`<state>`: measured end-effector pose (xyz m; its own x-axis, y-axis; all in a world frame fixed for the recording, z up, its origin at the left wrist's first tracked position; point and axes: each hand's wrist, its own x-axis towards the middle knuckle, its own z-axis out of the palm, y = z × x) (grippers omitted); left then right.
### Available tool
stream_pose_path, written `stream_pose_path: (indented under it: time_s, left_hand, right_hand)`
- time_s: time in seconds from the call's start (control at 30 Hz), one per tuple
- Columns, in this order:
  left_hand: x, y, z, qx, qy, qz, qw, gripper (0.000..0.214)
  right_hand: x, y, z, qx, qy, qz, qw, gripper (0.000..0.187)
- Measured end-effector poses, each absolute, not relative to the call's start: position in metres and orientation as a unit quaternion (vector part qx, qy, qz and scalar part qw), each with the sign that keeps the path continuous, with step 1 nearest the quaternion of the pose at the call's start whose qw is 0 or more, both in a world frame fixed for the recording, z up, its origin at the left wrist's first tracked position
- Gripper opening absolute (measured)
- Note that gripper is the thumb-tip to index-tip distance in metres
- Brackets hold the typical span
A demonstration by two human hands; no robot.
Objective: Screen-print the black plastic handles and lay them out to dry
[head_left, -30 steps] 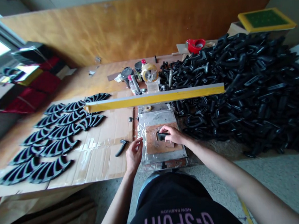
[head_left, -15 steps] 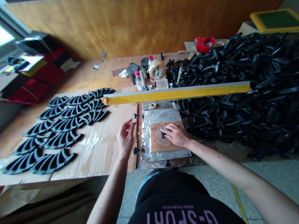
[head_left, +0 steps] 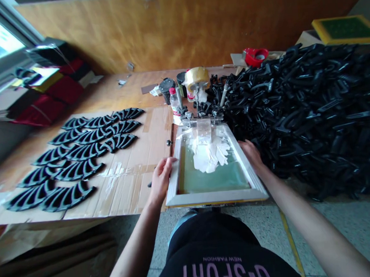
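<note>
Screen-printing frame (head_left: 216, 196) has just swung down over the work plate, hiding it from me. I have left hand (head_left: 161, 178) and right hand (head_left: 252, 154) at its side rails (head_left: 174, 177); whether either pinches, I cannot tell.

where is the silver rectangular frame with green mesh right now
In the head view, the silver rectangular frame with green mesh is just right of centre, between the bare left hand and bare right hand.
</note>
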<state>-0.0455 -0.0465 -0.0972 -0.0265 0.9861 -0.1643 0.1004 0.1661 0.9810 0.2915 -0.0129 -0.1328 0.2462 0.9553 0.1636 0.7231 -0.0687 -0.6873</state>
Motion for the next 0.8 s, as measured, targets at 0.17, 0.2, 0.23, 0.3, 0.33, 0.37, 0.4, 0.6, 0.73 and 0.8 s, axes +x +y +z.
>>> stream_pose_path:
  time_s: [0.17, 0.2, 0.23, 0.3, 0.33, 0.37, 0.4, 0.6, 0.73, 0.8]
  left_hand:
    - [-0.043, -0.06, -0.159, 0.442, 0.609, 0.374, 0.542, 0.072]
    - [-0.042, -0.059, -0.167, 0.444, 0.619, 0.368, 0.533, 0.072]
    - [-0.041, -0.058, -0.174, 0.447, 0.629, 0.361, 0.524, 0.07]
    - [-0.042, -0.055, -0.184, 0.458, 0.644, 0.349, 0.503, 0.064]
    - [-0.042, -0.054, -0.187, 0.464, 0.65, 0.345, 0.493, 0.061]
    - [-0.043, -0.054, -0.19, 0.469, 0.654, 0.342, 0.484, 0.058]
    - [-0.044, -0.055, -0.192, 0.473, 0.658, 0.34, 0.477, 0.056]
    - [-0.043, -0.057, -0.195, 0.472, 0.673, 0.333, 0.463, 0.051]
    - [-0.042, -0.055, -0.189, 0.465, 0.663, 0.344, 0.476, 0.051]
    - [-0.042, -0.055, -0.187, 0.462, 0.652, 0.353, 0.487, 0.053]
  right_hand:
    - [0.258, 0.028, -0.093, -0.601, -0.749, 0.016, 0.279, 0.058]
    - [0.242, 0.035, -0.089, -0.573, -0.782, 0.002, 0.245, 0.057]
    - [0.227, 0.039, -0.088, -0.557, -0.805, 0.004, 0.205, 0.051]
    - [0.205, 0.04, -0.091, -0.543, -0.831, 0.031, 0.122, 0.03]
    - [0.199, 0.035, -0.096, -0.537, -0.838, 0.044, 0.087, 0.02]
    - [0.196, 0.028, -0.101, -0.528, -0.846, 0.051, 0.06, 0.013]
    - [0.197, 0.017, -0.106, -0.512, -0.856, 0.052, 0.044, 0.012]
    - [0.22, -0.036, -0.112, -0.307, -0.949, 0.065, 0.039, 0.015]
    - [0.218, -0.033, -0.113, -0.359, -0.926, 0.075, 0.085, 0.011]
    - [0.215, -0.036, -0.121, -0.379, -0.917, 0.042, 0.117, 0.016]
